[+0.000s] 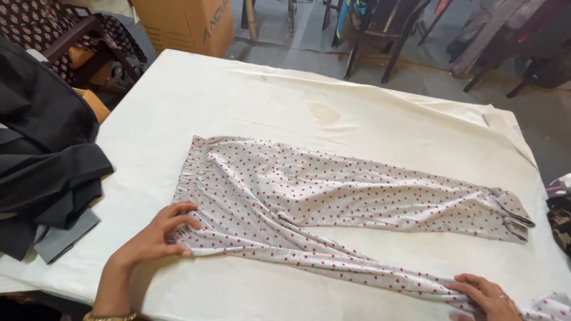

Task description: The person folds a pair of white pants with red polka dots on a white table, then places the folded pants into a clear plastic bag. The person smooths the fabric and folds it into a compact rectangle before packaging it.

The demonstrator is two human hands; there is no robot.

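A pair of grey trousers with red dots (333,193) lies flat across a table covered with a white cloth (250,101), waistband to the left, legs to the right. My left hand (157,235) rests with fingers spread on the near corner of the elastic waistband. My right hand (488,294) presses on the near leg close to its hem, at the table's front right. The far leg lies straight and ends in a cuff at the right. The near leg runs diagonally toward my right hand.
A heap of black and grey garments (44,154) lies at the left edge of the table. A cardboard box (187,24) and dark chairs (380,30) stand beyond the far edge. Patterned fabric (559,211) shows at the right edge.
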